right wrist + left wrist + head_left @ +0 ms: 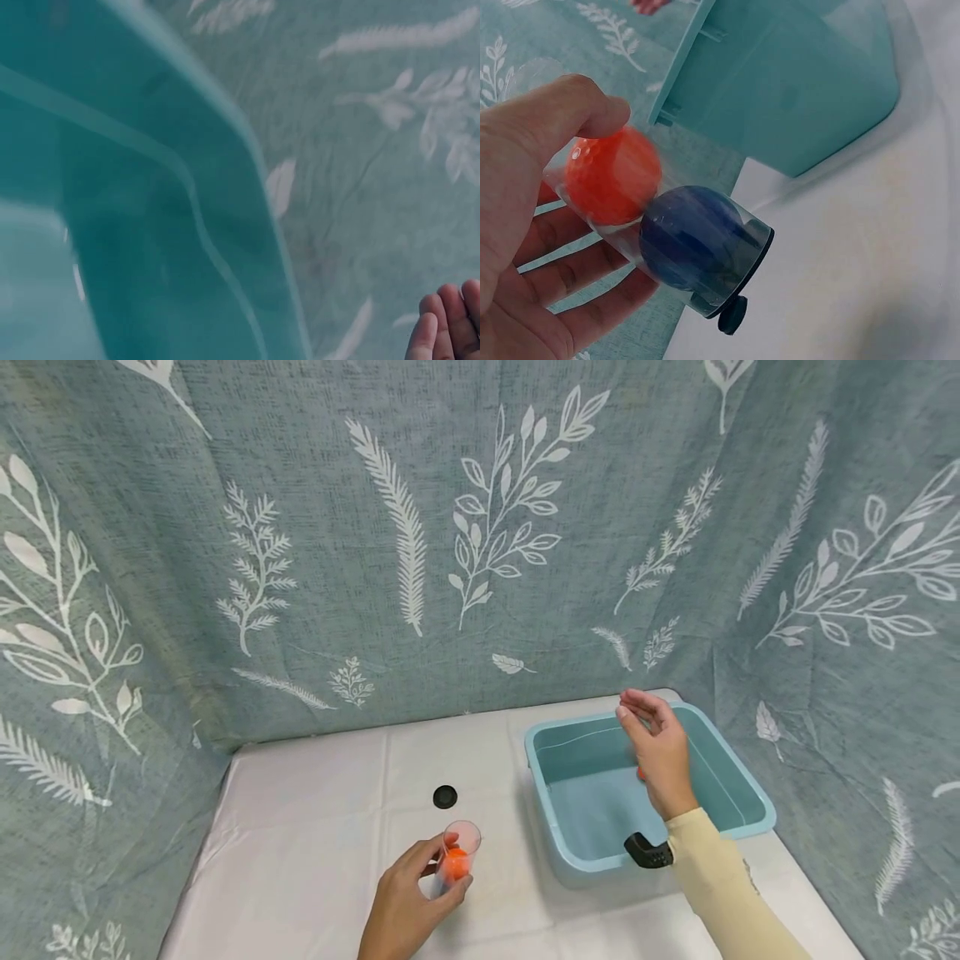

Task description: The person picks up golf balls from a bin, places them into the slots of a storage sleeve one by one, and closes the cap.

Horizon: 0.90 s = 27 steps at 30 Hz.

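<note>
- Step, as judged: clear tube (462, 836) is being steadied while balls are moved between it and teal bin (600, 814); whether loading or unloading cannot be told.
- Grip, left: tube is clamped by left hand (416, 889), thumb on one side, fingers wrapped behind.
- Grip, right: right hand (662, 752) is raised over the bin, fingers loosely bent, thumb slightly apart; nothing is seen held, palm partly hidden.
- Tube: held near the upper end, above the table (300, 827), left of the bin; black-capped end is left sticking out below the fingers.
- Inside tube: orange ball (613, 176) is stacked on blue ball (690, 236), touching; orange sits level with the thumb, blue beyond it toward the cap.
- Bin: orange object (642, 773) is mostly hidden behind the right wrist.
- Black disc (445, 797) is left lying just beyond the tube.
- Next, as judged: tube kept steady, mouth unblocked, right hand brought to a ball.
</note>
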### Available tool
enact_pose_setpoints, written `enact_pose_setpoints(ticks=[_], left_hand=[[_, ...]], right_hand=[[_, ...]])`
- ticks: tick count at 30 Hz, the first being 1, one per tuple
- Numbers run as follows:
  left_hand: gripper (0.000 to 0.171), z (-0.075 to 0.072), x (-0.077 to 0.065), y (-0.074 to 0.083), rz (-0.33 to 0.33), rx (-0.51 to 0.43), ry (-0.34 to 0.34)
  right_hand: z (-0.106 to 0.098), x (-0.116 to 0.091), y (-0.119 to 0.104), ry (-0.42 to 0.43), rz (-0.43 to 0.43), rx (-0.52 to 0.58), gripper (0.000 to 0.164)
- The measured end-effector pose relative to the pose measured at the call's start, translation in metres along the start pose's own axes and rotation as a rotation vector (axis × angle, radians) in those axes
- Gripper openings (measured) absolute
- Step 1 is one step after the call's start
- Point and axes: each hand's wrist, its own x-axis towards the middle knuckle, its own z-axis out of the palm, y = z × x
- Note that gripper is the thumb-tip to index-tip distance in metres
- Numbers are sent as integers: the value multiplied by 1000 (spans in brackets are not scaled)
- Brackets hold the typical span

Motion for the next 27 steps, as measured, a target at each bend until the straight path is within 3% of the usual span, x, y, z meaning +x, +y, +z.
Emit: enact_pose_setpoints(ticks=[6, 12, 20, 25, 27], left_hand=[[49, -2, 1, -5, 8, 2, 9], [48, -4, -1, -9, 4, 14, 6], [48, -7, -3, -13, -66, 35, -48], [47, -6, -5, -16, -51, 56, -51], [47, -6, -5, -18, -25, 65, -33]], right_hand=[[-21, 29, 24, -44, 25, -181, 52], [-44, 46, 46, -154, -1, -365, 49], [-66, 58, 53, -366, 33, -419, 49], [-78, 62, 51, -442, 58, -460, 45], [-84, 62, 51, -513, 75, -454, 43]])
